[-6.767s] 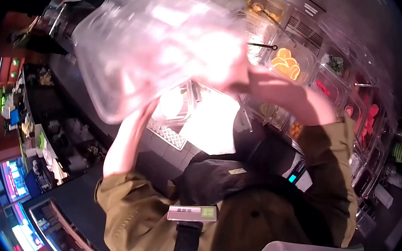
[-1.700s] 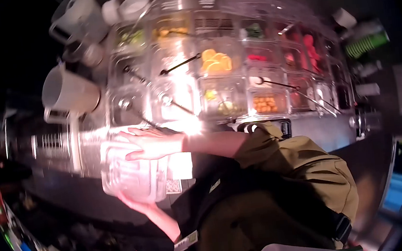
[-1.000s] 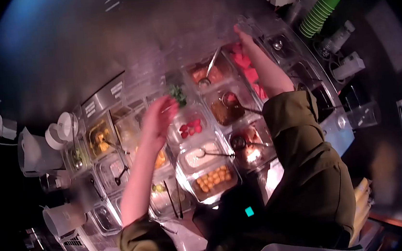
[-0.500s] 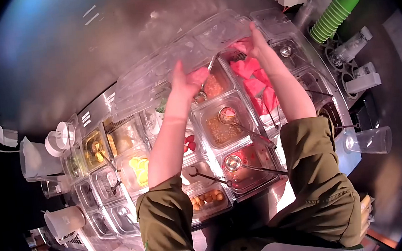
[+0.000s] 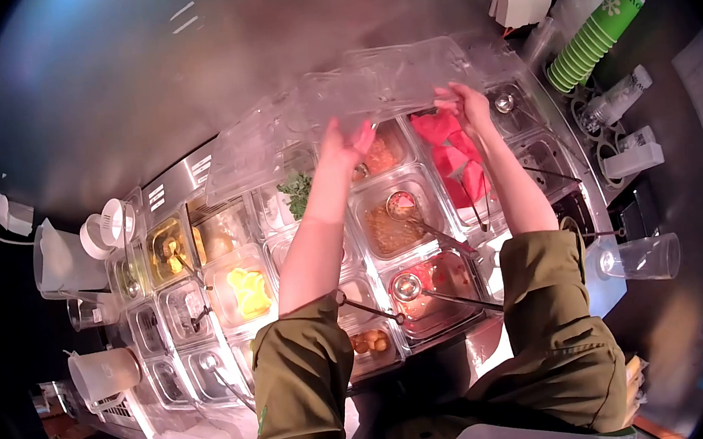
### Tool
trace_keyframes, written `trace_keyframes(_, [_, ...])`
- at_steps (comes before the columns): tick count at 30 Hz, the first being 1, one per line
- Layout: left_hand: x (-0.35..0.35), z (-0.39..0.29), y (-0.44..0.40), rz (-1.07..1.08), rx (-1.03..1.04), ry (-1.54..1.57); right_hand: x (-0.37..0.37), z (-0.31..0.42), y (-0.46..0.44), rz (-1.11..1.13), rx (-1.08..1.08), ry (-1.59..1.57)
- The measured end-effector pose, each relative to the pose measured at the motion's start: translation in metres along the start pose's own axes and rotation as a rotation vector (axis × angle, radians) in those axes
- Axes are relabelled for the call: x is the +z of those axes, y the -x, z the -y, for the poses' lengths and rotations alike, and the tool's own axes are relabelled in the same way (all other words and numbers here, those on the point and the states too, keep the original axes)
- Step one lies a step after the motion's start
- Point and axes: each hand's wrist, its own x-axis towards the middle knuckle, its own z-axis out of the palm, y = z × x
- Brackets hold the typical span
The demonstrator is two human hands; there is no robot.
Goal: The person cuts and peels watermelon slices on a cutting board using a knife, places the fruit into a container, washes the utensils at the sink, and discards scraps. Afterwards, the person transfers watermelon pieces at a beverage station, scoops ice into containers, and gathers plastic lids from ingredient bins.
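Note:
My left hand point(image 5: 348, 145) is over the back row of clear food pans, fingers apart, just short of the near edge of a clear plastic lid point(image 5: 405, 69). That lid lies at the back, against the other clear lids. My right hand point(image 5: 468, 108) has its fingers spread at the lid's right part; I cannot tell whether they touch it. Below and between the hands are a pan of red watermelon-like chunks point(image 5: 451, 155) with tongs and a pan of orange-pink pulp point(image 5: 381, 156). Nearer me, a ladle point(image 5: 402, 204) rests in a pan of brown grains point(image 5: 392, 231).
Green leaves point(image 5: 296, 195), yellow fruit pieces point(image 5: 249, 293) and a red topping point(image 5: 442, 283) with a ladle fill other pans. Stacked green cups point(image 5: 596, 39) stand at the right. White pitchers point(image 5: 105, 372) and a clear cup point(image 5: 647, 257) flank the counter.
The clear lid has moved back, away from the pans. Both hands have come off its edge or loosened, and the leaves and watermelon-like chunks show more. The camera view has shifted slightly.

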Motion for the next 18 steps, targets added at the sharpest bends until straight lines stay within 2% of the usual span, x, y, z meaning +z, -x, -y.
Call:
trace_keyframes(3, [-0.003,0.02,-0.003,-0.037,0.205,-0.357,-0.016,-0.014,0.011,-0.042,0.024,-0.156])
trace_keyframes(6, [-0.008,0.024,-0.006,0.087,0.269,-0.422,-0.046,-0.021,0.02,0.093,0.041,-0.278])
trace_keyframes(7, [-0.009,0.029,-0.003,0.127,0.291,-0.437,-0.041,-0.015,0.033,0.072,0.04,-0.266])
trace_keyframes(10, [0.0,0.045,0.026,0.37,0.178,-0.078,-0.016,0.015,0.066,0.012,0.02,-0.197])
trace_keyframes(13, [0.004,0.056,0.066,0.377,0.266,0.087,0.009,0.032,0.092,0.11,-0.001,-0.117])
trace_keyframes(16, [-0.017,0.041,0.063,0.535,0.261,0.082,0.046,0.033,0.112,0.196,0.036,-0.109])
trace_keyframes(18, [-0.027,0.024,0.078,0.561,0.379,0.053,0.067,0.021,0.114,0.248,0.079,-0.151])
